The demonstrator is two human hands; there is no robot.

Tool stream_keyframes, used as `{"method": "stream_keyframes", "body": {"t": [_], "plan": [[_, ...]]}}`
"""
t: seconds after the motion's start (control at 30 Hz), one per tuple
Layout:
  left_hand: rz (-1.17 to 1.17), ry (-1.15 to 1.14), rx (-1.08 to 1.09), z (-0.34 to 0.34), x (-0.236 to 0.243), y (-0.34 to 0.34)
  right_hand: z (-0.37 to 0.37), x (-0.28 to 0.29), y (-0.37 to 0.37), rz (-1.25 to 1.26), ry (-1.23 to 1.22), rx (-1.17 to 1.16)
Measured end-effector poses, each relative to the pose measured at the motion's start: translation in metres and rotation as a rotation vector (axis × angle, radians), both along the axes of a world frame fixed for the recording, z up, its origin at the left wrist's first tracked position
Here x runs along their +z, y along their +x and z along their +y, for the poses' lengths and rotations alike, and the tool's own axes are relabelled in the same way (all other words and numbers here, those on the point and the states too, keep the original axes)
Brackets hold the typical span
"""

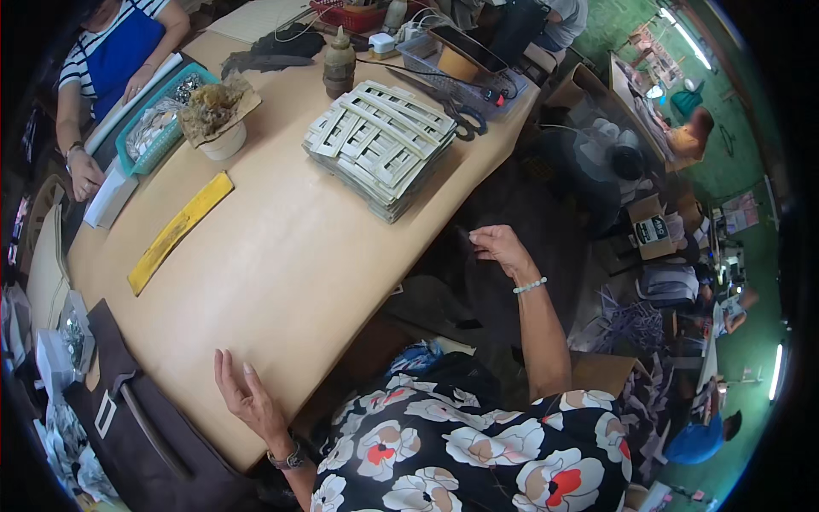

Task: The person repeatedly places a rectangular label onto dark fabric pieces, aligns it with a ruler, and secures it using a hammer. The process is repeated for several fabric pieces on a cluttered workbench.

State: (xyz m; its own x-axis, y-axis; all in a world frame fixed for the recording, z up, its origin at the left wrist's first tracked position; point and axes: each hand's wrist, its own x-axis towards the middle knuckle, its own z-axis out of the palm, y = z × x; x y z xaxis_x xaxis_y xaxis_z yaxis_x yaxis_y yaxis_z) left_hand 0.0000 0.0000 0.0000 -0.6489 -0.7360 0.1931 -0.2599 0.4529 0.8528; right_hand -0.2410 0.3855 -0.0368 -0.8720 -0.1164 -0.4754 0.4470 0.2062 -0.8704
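Out went the right forearm, bent up past the edge of the bench [281, 264], its hand [502, 249] pinching thumb to fingertips, on what, if anything, I couldn't tell! The left hand [249, 399] opened loose, fingers parted, over the bench's near side. Beyond the pinch sat the stack of pale slotted pieces [380, 141]; farther left lay the yellow strip [182, 230].

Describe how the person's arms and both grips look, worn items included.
The left grip is ungloved, with a dark watch-like band at the wrist; the right grip is ungloved, with a pale beaded bracelet. The forearms show no sleeves; the top is black with large white, tan and red flowers.
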Motion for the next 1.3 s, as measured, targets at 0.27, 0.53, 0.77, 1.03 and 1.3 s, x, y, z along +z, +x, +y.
{"method": "stream_keyframes", "body": {"t": [0.27, 0.53, 0.77, 1.03, 1.3], "plan": [[-0.001, -0.048, 0.001, -0.003, -0.002, -0.003, -0.005, 0.015, -0.005, 0.029, 0.033, -0.054], [0.002, -0.054, 0.0, -0.003, -0.004, -0.002, -0.003, 0.022, -0.009, 0.098, 0.056, -0.129], [0.011, -0.035, -0.003, -0.003, -0.005, -0.001, 0.002, 0.02, -0.011, 0.132, 0.05, -0.109], [0.009, -0.039, -0.004, -0.003, -0.005, -0.001, -0.005, 0.024, -0.012, 0.193, 0.063, -0.197], [0.007, -0.064, -0.015, 0.0, -0.002, -0.003, 0.012, 0.013, -0.02, 0.367, -0.035, -0.558]]}}
